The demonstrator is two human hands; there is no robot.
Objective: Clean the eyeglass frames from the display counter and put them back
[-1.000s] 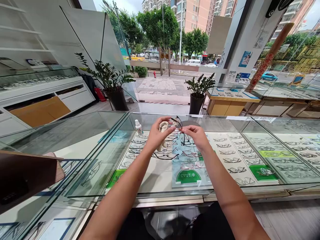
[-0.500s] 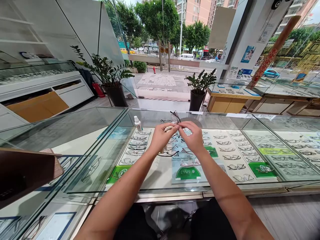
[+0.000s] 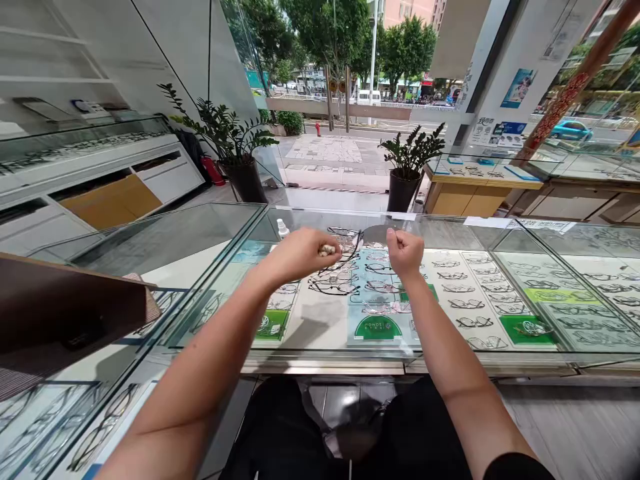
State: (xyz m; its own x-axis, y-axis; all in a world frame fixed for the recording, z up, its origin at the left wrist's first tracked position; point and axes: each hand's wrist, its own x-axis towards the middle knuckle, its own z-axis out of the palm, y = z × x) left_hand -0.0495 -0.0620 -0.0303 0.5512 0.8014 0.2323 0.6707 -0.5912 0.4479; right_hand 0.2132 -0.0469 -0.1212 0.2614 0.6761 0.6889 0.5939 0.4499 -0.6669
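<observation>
My left hand [image 3: 304, 252] is closed round a crumpled pale cloth [image 3: 327, 250] above the glass counter [image 3: 320, 363]. A dark-framed pair of glasses [image 3: 358, 245] extends from beside its fingertips; the exact grip on it is hidden. To the right, apart from it, my right hand [image 3: 406, 253] is curled into a fist with the thumb on top. Whatever it may hold is hidden. Rows of glasses [image 3: 383, 287] lie under both hands, inside the case. A white bottle [image 3: 283, 229] stands just behind my left hand.
Behind the hands is a grey round disc [image 3: 377, 235]. A dark brown box-like object [image 3: 65, 320] juts in at the left. Beyond the counter are two potted plants [image 3: 245, 180] [image 3: 401, 190] and a wooden display cabinet [image 3: 463, 197].
My hands, together at the glasses before, have moved apart, left hand leftward and right hand slightly rightward. My right hand has closed into a fist. The view has shifted a little.
</observation>
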